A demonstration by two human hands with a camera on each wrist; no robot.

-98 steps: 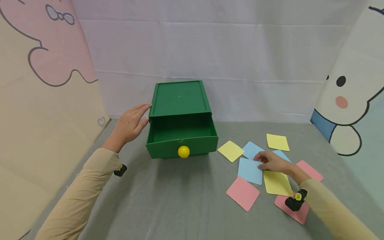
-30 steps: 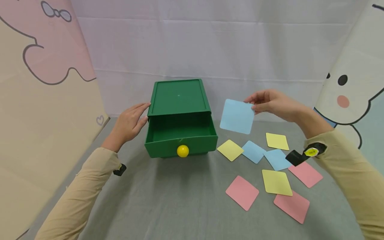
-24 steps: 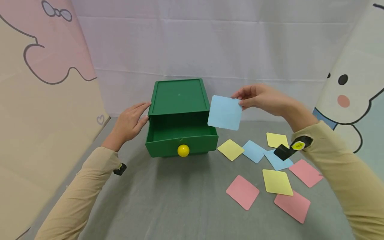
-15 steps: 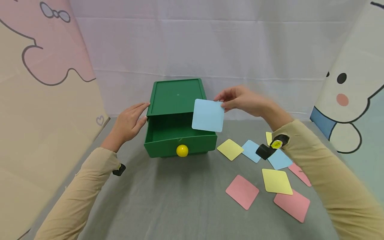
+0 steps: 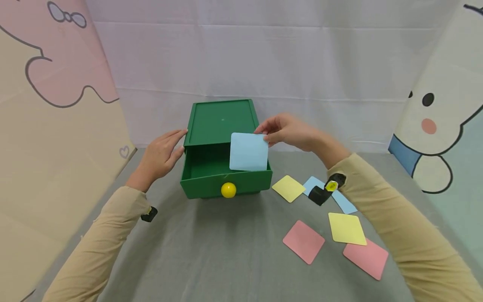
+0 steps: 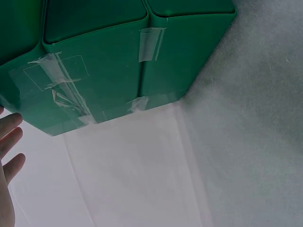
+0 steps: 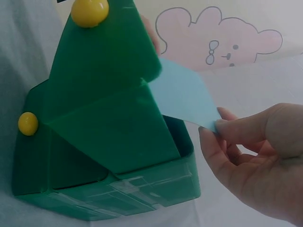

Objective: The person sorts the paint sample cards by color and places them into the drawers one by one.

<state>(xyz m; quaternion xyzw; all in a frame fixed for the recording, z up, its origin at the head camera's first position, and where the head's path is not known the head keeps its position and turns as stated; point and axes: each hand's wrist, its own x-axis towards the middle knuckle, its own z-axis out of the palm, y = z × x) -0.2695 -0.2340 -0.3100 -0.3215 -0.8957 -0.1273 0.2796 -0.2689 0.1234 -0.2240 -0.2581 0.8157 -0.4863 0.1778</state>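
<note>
Part of the open drawer interior is hidden behind the held blue card. Two blue cards on the counter are partly covered by the right sleeve and wrist camera. In the left wrist view, the left hand is cut off by the left edge.

Grey table: green box, coloured cards.

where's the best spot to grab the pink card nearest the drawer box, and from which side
Take the pink card by its near corner, the one pointing at the person, coming from above and in front. It lies flat on the grey cloth, turned like a diamond and clear of the other cards, so a thumb-and-finger pinch on that free corner probably suits best.
</note>
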